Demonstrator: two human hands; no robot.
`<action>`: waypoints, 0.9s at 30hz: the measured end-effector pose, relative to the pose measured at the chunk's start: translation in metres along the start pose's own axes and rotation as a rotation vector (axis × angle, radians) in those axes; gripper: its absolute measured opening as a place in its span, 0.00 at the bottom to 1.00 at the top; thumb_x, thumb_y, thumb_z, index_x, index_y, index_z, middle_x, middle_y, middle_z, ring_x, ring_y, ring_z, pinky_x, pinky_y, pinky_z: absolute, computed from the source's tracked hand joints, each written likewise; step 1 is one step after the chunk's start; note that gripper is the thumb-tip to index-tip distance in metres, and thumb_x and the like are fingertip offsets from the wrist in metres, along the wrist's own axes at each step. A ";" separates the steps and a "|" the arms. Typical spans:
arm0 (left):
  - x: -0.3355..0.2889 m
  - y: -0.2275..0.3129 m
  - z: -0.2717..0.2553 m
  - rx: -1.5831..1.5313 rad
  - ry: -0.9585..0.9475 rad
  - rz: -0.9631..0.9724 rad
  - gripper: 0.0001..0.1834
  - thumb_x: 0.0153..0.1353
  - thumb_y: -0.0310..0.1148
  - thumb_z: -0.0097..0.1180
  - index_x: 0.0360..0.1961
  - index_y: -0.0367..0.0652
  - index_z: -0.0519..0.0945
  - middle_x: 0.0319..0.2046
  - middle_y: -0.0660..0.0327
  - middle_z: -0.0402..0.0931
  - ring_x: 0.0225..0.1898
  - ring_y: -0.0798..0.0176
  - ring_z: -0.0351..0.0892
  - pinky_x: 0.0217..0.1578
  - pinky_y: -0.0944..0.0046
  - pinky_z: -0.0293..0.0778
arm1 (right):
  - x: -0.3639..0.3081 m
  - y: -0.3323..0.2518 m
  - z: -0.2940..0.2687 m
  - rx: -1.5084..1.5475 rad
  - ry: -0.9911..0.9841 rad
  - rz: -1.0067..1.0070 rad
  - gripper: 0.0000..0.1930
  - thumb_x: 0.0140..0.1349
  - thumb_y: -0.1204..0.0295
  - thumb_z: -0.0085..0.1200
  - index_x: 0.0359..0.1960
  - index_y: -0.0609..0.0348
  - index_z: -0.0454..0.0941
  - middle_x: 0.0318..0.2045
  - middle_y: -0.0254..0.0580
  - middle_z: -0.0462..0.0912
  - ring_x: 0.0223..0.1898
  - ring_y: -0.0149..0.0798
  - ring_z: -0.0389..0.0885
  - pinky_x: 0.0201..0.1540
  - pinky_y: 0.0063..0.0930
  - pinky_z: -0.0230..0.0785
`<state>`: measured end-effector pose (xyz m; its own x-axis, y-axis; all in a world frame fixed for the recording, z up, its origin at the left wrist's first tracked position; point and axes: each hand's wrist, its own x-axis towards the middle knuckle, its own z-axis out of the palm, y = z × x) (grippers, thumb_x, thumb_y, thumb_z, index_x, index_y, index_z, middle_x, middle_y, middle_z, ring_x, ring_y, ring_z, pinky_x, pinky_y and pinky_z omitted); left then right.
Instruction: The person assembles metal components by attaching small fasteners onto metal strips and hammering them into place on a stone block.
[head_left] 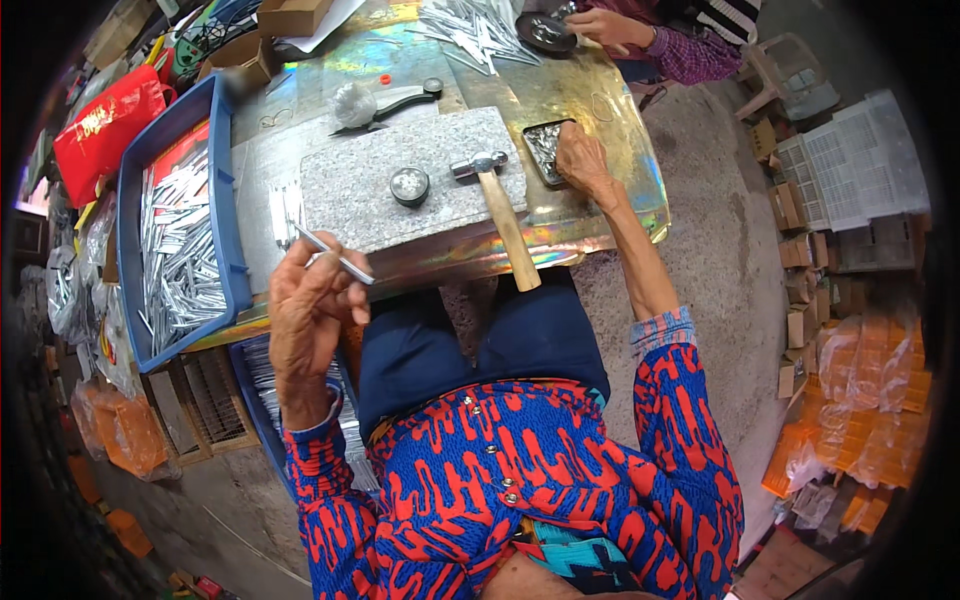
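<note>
My left hand (308,300) pinches a thin silvery metal rod (333,255) between thumb and fingers, just off the table's near edge. My right hand (587,160) reaches into a small black tray (531,135) with shiny bits in it. Its fingers are bent together, and their tips are hidden in the tray. Between my hands a speckled grey stone slab (345,190) lies on the table. On it rest a ball-peen hammer (508,222), its wooden handle jutting over the near edge, and a small round black-rimmed piece (409,187). Several similar rods (284,212) lie left of the slab.
A blue bin (231,225) full of silvery rods stands at the left, another bin of rods (265,395) below it. Behind the slab lies a black-handled tool (405,102). Across the table, a co-worker's hand (610,28) is beside a black dish (545,35) and a rod pile (475,30).
</note>
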<state>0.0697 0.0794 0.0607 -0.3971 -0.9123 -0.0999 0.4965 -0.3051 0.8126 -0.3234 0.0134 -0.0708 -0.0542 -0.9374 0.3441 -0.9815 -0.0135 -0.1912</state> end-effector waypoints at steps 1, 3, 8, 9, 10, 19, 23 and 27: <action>0.002 -0.004 0.003 -0.026 -0.015 -0.027 0.08 0.60 0.30 0.47 0.37 0.37 0.67 0.27 0.49 0.73 0.22 0.68 0.74 0.17 0.72 0.74 | -0.001 0.004 -0.002 0.018 -0.033 -0.005 0.06 0.50 0.76 0.41 0.28 0.66 0.64 0.26 0.62 0.72 0.28 0.60 0.73 0.29 0.47 0.66; 0.003 -0.008 0.015 -0.018 -0.018 -0.059 0.09 0.61 0.30 0.47 0.38 0.37 0.67 0.27 0.52 0.72 0.21 0.68 0.72 0.16 0.73 0.73 | -0.003 0.010 -0.001 0.124 0.048 0.037 0.08 0.50 0.74 0.42 0.28 0.69 0.66 0.26 0.65 0.73 0.28 0.60 0.75 0.29 0.43 0.68; 0.011 -0.020 0.027 -0.055 -0.064 -0.096 0.09 0.60 0.31 0.48 0.38 0.36 0.67 0.28 0.49 0.73 0.22 0.67 0.75 0.18 0.71 0.75 | -0.008 0.016 -0.011 0.679 -0.004 0.320 0.09 0.55 0.73 0.45 0.29 0.70 0.67 0.20 0.51 0.72 0.20 0.39 0.72 0.23 0.31 0.66; 0.012 -0.023 0.029 -0.060 -0.076 -0.099 0.09 0.60 0.30 0.48 0.37 0.36 0.67 0.28 0.49 0.73 0.22 0.67 0.75 0.19 0.71 0.75 | -0.011 0.006 -0.019 0.968 -0.016 0.443 0.07 0.55 0.75 0.45 0.29 0.70 0.67 0.19 0.46 0.71 0.20 0.33 0.70 0.21 0.26 0.64; 0.014 -0.026 0.030 -0.066 -0.088 -0.101 0.09 0.60 0.30 0.48 0.37 0.36 0.67 0.28 0.49 0.73 0.23 0.66 0.75 0.19 0.71 0.76 | -0.013 0.000 -0.025 1.257 -0.028 0.567 0.06 0.56 0.77 0.46 0.29 0.70 0.67 0.19 0.40 0.70 0.19 0.28 0.67 0.19 0.21 0.62; 0.030 -0.040 0.041 -0.081 -0.090 -0.055 0.10 0.56 0.26 0.53 0.37 0.37 0.66 0.30 0.47 0.75 0.25 0.63 0.77 0.22 0.69 0.77 | -0.025 -0.039 -0.055 1.795 0.005 0.583 0.04 0.55 0.81 0.48 0.32 0.68 0.69 0.24 0.37 0.71 0.20 0.25 0.67 0.19 0.15 0.60; 0.039 -0.049 0.041 -0.113 -0.044 0.005 0.10 0.57 0.26 0.52 0.38 0.36 0.67 0.30 0.49 0.75 0.26 0.64 0.78 0.24 0.69 0.78 | -0.027 -0.083 -0.083 1.947 -0.097 0.500 0.06 0.54 0.82 0.48 0.34 0.67 0.71 0.25 0.38 0.72 0.20 0.24 0.66 0.20 0.15 0.59; 0.043 -0.053 0.038 -0.163 0.010 0.056 0.10 0.57 0.26 0.52 0.38 0.35 0.67 0.31 0.50 0.76 0.26 0.64 0.78 0.25 0.69 0.78 | -0.032 -0.133 -0.099 2.026 -0.198 0.436 0.06 0.53 0.82 0.47 0.34 0.68 0.72 0.26 0.39 0.73 0.21 0.24 0.65 0.21 0.15 0.59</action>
<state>-0.0030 0.0669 0.0354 -0.3579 -0.9316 -0.0640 0.6366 -0.2935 0.7132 -0.2092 0.0799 0.0351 -0.0230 -0.9986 -0.0467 0.6349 0.0215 -0.7723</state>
